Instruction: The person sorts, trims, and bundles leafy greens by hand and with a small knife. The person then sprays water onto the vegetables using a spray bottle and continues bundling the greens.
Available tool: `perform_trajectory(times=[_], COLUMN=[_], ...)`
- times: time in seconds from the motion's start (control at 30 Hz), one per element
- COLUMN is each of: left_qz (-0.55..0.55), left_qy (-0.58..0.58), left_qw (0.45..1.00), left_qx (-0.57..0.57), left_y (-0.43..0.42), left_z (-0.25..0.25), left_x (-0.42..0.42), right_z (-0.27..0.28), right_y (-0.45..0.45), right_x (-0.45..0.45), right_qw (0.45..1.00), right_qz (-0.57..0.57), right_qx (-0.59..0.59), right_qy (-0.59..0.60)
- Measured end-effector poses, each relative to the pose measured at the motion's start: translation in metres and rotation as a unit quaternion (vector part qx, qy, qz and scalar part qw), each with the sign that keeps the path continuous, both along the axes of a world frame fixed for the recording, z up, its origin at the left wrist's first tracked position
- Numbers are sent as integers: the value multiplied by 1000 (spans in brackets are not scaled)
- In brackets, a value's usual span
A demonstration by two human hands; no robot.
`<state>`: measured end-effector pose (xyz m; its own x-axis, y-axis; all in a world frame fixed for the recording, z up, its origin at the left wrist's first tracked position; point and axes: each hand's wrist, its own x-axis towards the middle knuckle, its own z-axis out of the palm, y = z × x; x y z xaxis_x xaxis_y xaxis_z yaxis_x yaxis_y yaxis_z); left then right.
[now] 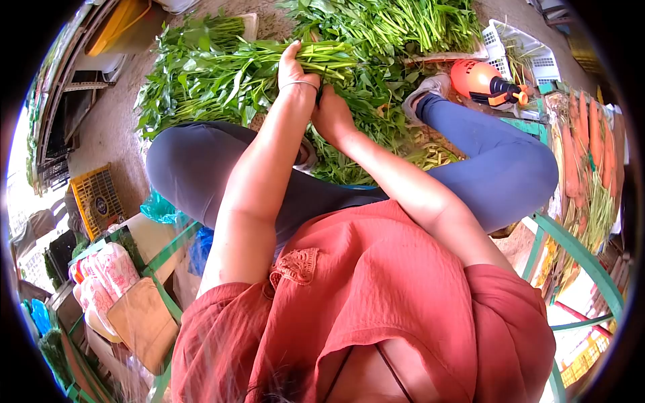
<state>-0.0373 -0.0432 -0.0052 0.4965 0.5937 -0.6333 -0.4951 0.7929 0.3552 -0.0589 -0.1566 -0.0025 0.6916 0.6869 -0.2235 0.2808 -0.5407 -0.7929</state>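
My left hand [294, 69] is closed around a bunch of leafy greens [248, 75], its thumb across the stems. The cut stem ends point right and the leaves spread to the left. Just below and to the right, my right hand [333, 115] is closed near the underside of the bunch. A small dark bit shows at its fingers, but I cannot make out what it is. More leafy greens [191, 40] lie behind and left of the bunch, and a large heap of greens [423, 27] lies at the back.
An orange spray bottle [474, 79] lies beside my right foot, near a white plastic basket [537, 57]. Carrots [592, 131] are stacked at the right. A yellow crate [98, 201] stands at the left. Green chair rails [578, 248] flank me.
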Motion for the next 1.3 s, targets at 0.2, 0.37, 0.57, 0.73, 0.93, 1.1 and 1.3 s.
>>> perform_trajectory(times=[0.2, 0.37, 0.57, 0.73, 0.93, 1.1, 1.3], left_qz=[-13, -17, -16, -13, 4, 17, 6], left_qy=[-18, -23, -21, -28, -20, -11, 12], left_qw=[1000, 1000, 1000, 999, 1000, 1000, 999], left_qx=[-8, 0, -2, -16, -16, -11, -29], left_y=[-3, -5, -5, -4, -5, -12, -13], left_z=[-2, 2, 4, -1, -6, -4, -4], left_x=[2, 2, 3, 6, 11, 15, 16], right_z=[-8, -27, 7, 14, -5, -21, -35], right_y=[-11, -13, -17, -15, -3, 2, 3], right_x=[0, 3, 2, 1, 3, 10, 13], right_qw=[993, 992, 953, 955, 986, 986, 991], right_qz=[-68, -57, -106, -123, -133, -129, -129], right_qx=[87, 112, 164, 126, 43, -24, -26], right_qy=[-29, -22, 233, 237, 88, 102, 13])
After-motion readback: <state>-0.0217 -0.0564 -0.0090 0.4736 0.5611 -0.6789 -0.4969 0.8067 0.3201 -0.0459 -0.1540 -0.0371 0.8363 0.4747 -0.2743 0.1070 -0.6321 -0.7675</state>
